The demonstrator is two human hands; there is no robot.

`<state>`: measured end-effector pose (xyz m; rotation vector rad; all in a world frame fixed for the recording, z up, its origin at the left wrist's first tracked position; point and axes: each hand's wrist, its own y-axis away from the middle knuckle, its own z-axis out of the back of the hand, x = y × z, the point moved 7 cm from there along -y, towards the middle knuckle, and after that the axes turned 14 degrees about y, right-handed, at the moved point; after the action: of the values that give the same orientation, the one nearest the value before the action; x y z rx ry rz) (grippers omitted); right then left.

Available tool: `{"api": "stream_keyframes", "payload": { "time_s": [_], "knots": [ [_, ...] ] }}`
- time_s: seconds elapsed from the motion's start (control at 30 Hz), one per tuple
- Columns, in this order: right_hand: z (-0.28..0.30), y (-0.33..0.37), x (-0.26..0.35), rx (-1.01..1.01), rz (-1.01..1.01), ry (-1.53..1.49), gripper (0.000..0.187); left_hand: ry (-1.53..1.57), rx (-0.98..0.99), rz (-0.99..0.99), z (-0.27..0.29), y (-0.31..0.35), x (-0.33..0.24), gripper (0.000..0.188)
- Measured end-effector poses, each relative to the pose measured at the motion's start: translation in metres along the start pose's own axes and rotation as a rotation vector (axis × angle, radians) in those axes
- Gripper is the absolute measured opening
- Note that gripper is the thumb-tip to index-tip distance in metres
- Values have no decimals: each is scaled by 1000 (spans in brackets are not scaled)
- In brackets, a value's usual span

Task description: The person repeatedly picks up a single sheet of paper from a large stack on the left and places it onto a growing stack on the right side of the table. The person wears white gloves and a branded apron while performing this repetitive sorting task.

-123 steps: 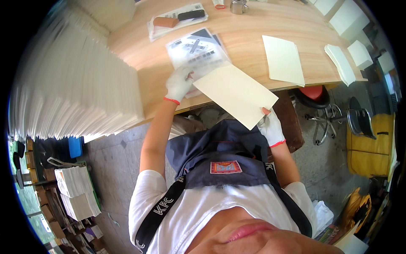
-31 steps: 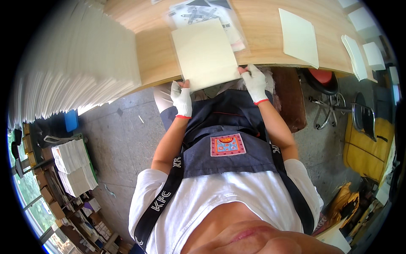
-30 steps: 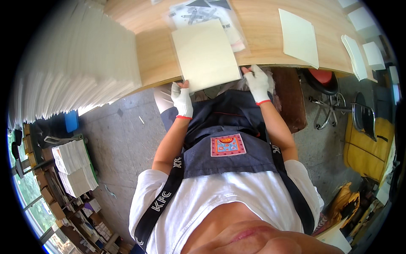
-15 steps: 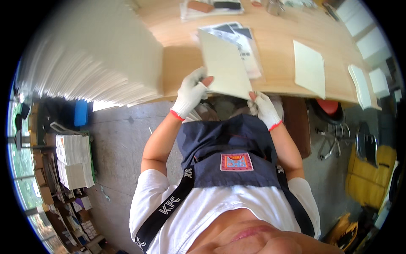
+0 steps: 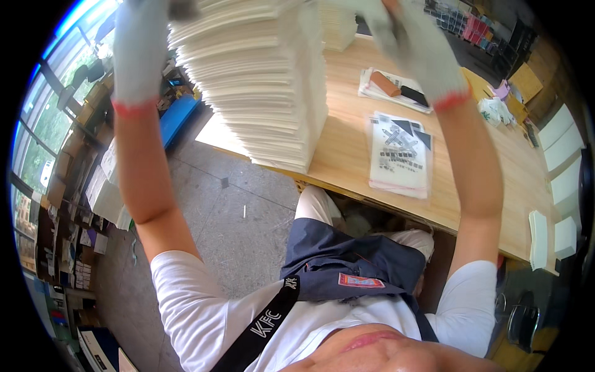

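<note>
A tall stack of cream paper sheets (image 5: 266,93) rises on the table's left side. Beside its upper left edge is my left hand (image 5: 141,53), in a white knitted glove with a red cuff; its fingers are dark, blurred and partly cut off by the upper edge. My right hand (image 5: 418,46), gloved alike, reaches over the table to the right of the stack's top, its fingers smeared by motion. Whether either hand holds a sheet cannot be made out. Below my right hand, a clear plastic sleeve with a printed sheet (image 5: 400,155) lies on the wooden table (image 5: 338,149).
Behind the sleeve, a brown block (image 5: 385,84) and a black block (image 5: 414,95) rest on papers. A second paper stack (image 5: 338,28) stands farther back. White pads (image 5: 538,239) lie at the table's right end. On the left are a blue panel (image 5: 178,119) and cluttered shelves (image 5: 62,217).
Both hands have risen from the table's near edge to the top of the stack, spreading apart. The cream sheet they held is no longer visible. The view has swung left.
</note>
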<state>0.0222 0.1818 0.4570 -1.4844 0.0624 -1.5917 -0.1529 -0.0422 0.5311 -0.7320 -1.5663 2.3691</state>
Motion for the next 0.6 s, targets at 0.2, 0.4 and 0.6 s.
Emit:
{"api": "stream_keyframes", "payload": {
  "time_s": [0.2,0.4,0.6],
  "knots": [
    [-60,-94,2,162,-170,-19,17,-615,159,114,46,-95,184,31],
    [-48,-31,-14,137,65,-245,23,-18,-113,250,40,16,131,49],
    [39,210,-158,-48,-507,-55,25,146,-252,-171,-34,219,126,41]
  ]
}}
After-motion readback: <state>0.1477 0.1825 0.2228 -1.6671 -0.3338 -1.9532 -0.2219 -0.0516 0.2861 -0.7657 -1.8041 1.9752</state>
